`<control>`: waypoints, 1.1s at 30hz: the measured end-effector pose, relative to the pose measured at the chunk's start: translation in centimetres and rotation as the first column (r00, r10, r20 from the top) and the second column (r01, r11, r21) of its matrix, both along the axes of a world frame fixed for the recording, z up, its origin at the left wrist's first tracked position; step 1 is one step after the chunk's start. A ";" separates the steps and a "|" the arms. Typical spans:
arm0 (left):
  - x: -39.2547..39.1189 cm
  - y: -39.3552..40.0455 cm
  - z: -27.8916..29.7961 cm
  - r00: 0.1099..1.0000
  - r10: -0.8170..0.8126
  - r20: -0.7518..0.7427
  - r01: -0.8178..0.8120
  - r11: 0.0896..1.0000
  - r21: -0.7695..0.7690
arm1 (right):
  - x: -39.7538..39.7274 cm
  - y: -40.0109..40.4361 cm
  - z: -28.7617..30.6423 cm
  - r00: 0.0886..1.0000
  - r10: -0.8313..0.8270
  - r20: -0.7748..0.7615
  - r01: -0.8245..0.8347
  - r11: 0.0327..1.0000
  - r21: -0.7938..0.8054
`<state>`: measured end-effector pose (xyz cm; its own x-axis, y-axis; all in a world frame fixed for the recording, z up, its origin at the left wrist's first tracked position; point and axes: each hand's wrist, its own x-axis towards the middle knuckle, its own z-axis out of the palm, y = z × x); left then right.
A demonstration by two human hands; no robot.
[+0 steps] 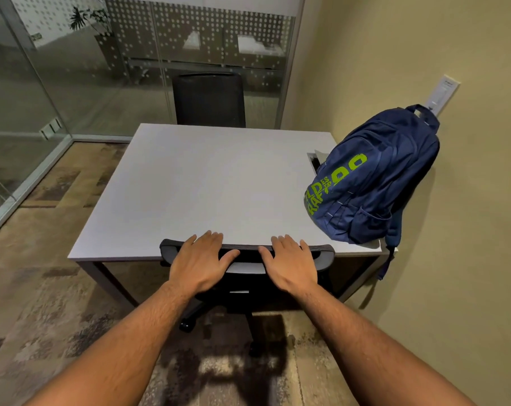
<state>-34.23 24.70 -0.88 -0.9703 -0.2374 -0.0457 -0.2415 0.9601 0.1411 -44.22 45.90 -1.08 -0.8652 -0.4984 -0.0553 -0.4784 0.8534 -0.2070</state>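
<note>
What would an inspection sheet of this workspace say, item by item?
Surface: grey desk, set beside the wall.
Job's things: chair, tucked in at the desk's near edge.
Clutter: blue backpack on the desk's right side, leaning on the wall; a strap hangs over the edge.
Hands: left hand and right hand rest on the chair's top, fingers straight.
Cables: nothing seen; a hatch in the desk is partly hidden by the backpack.
Surroundings: far chair across the desk, glass wall, carpet, wall plate above the backpack.
</note>
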 end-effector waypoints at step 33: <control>-2.3 0.9 0.5 0.999 0.007 0.053 -0.011 0.998 0.065 | -4.4 1.0 0.0 0.977 0.191 0.090 -0.196 0.980 0.044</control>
